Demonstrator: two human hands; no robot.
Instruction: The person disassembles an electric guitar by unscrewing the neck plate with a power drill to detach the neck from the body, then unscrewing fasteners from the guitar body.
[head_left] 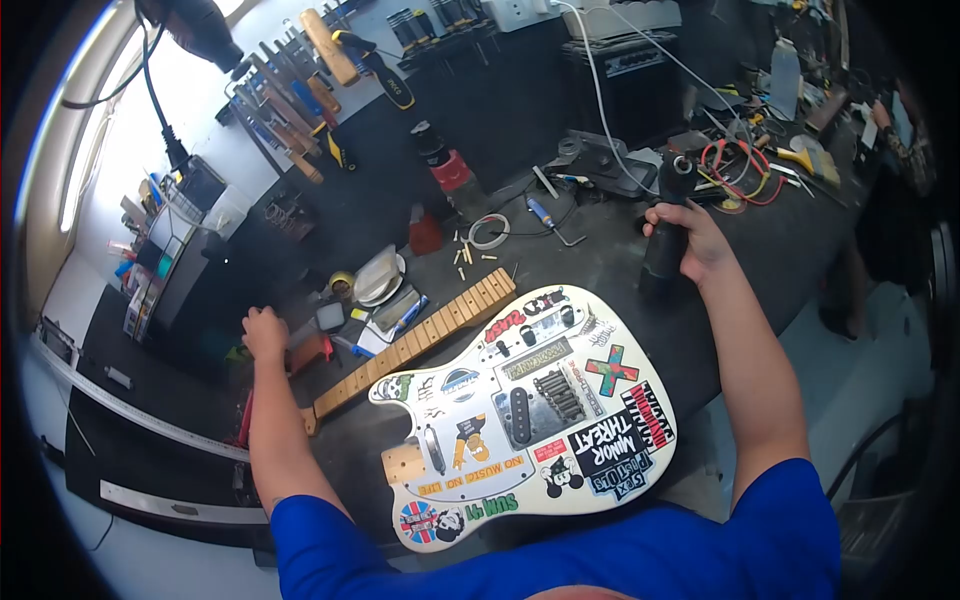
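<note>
A white guitar body (600, 330) covered in stickers lies on the dark bench close to my torso. Its detached wooden neck (425, 340) rests behind and left of it, with frets facing up. My right hand (700, 240) is wrapped round a black cylindrical tool (667, 245), upright beyond the body's right side. My left hand (264, 332) is over the bench's left part, near a red-and-black object (318, 352); its fingers are curled and partly hidden, and whether they hold anything is unclear.
Small loose parts (463, 252), a coil of white wire (489, 231) and a blue-handled hex tool (541, 212) lie behind the neck. Red and yellow cables (735, 172) clutter the back right. Metal rulers (150, 408) are at left. Another person's arm (900, 140) shows at far right.
</note>
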